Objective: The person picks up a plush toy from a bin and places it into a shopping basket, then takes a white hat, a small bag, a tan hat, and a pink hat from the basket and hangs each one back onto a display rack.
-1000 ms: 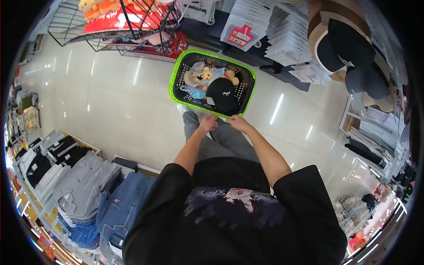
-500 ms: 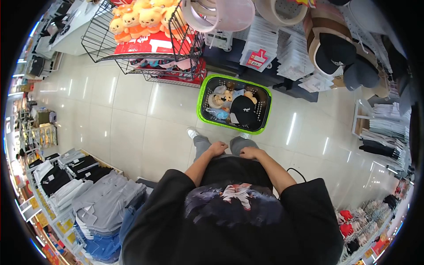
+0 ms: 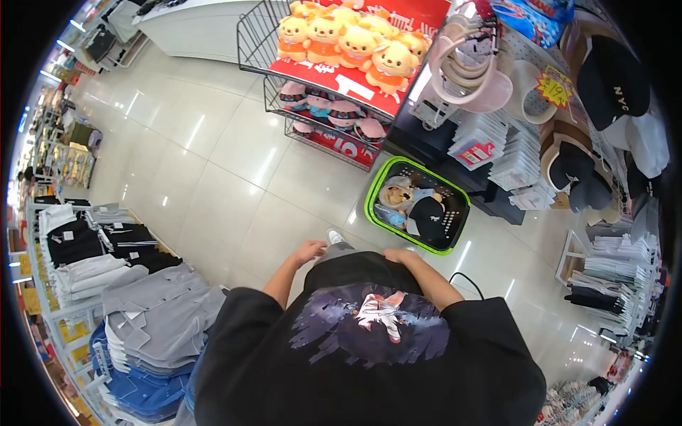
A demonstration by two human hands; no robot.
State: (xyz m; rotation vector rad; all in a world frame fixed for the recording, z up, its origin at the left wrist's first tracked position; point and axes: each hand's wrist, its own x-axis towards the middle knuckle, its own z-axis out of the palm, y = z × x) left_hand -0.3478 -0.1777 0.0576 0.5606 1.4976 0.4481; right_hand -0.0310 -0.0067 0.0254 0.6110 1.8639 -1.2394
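My left hand [image 3: 310, 251] hangs in front of my left hip, its fingers loosely stretched and holding nothing. At the front hem of my black T-shirt [image 3: 355, 273], my right hand [image 3: 394, 254] overlaps the fabric, with its fingers mostly hidden. Ahead on the floor, past my feet, stands a black shopping basket with a green rim [image 3: 371, 186], apart from both hands. Inside it lie a black cap [image 3: 428, 217], a plush toy with a bear-like face [image 3: 399, 196] and a light blue packaged item [image 3: 389, 216].
A wire rack [image 3: 253, 42] with yellow plush toys [image 3: 355, 44] stands ahead. Hair bands [image 3: 465, 74], carded packs [image 3: 508, 153] and caps [image 3: 616, 82] hang on the display ahead right. Folded shirts [image 3: 160, 312] are stacked at my left, and hanging clothes [image 3: 611, 273] line the right.
The view has turned left, so the basket and racks sit farther right and lower. My left hand has moved outward from my lap; my right hand stays near the shirt hem.
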